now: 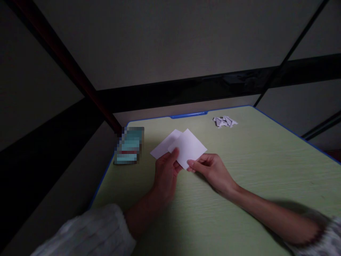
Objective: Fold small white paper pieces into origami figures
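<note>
Both my hands hold a square white paper sheet [189,146] just above a pale green table [253,170]. My left hand [165,174] pinches its near left edge with thumb on top. My right hand [210,170] pinches its near corner with closed fingers. A second white sheet [163,145] lies flat on the table partly under the held one, to its left.
Several small folded white paper pieces [224,122] lie near the table's far edge. A blurred teal pack [129,145] sits at the table's left edge. The table has a blue rim [189,114]; dark wall beams stand behind it.
</note>
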Available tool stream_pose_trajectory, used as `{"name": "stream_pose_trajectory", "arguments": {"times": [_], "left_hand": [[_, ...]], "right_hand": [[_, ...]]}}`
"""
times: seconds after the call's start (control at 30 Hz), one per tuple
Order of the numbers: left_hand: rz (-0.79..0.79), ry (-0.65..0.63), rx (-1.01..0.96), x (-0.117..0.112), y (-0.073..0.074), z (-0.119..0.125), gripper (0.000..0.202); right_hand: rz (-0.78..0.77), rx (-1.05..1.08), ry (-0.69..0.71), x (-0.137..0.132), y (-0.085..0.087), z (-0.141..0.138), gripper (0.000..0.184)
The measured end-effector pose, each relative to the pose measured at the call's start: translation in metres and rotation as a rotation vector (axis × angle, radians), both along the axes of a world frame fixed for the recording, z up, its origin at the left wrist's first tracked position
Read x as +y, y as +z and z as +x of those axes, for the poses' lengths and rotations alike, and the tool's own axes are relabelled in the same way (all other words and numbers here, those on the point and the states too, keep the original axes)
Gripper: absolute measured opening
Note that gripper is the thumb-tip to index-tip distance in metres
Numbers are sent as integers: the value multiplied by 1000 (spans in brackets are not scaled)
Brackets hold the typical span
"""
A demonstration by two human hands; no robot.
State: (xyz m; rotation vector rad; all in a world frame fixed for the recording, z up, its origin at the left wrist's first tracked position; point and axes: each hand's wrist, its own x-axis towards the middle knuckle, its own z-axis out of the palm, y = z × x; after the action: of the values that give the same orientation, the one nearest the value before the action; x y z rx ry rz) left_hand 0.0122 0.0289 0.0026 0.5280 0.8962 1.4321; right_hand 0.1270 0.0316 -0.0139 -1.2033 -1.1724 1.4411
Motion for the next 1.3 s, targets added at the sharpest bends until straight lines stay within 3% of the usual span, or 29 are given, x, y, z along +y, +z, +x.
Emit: {"name": "stream_pose_trajectory", "arguments": {"times": [0.17, 0.37, 0.53, 0.67, 0.73, 0.87, 0.97, 1.03, 1.13, 1.2, 1.3], "left_hand": [[48, -27, 5, -1, 0, 0, 18], [33, 12, 15, 0, 1, 1, 21], [58, 43, 33, 1, 0, 0, 21], [42, 55, 80, 0, -1, -1, 13], [34, 13, 150, -2, -1, 0, 10], [33, -220, 344, -6, -1, 2, 12], [54, -277, 414, -3, 0, -2, 11], [77, -272, 345, 1, 3, -9, 16], [56, -329, 297, 9, 12, -20, 20], [48, -381, 405, 12, 16, -26, 14], [82, -577, 571, 11, 16, -28, 12]], "right_hand": [[44, 36, 114, -3, 3, -2, 27], [11, -10, 75, -3, 7, -3, 19], [-11, 116, 84, -3, 6, -4, 14], [70, 214, 21, 1, 3, 2, 13], [136, 226, -53, 4, 3, 7, 10], [295, 273, -167, 10, 7, 17, 10], [355, 333, -211, 14, 11, 22, 12], [336, 335, -162, 16, 13, 24, 14], [243, 253, 55, 17, 14, 26, 17], [188, 206, 186, 15, 12, 25, 18], [136, 147, 288, 12, 11, 24, 18]]}}
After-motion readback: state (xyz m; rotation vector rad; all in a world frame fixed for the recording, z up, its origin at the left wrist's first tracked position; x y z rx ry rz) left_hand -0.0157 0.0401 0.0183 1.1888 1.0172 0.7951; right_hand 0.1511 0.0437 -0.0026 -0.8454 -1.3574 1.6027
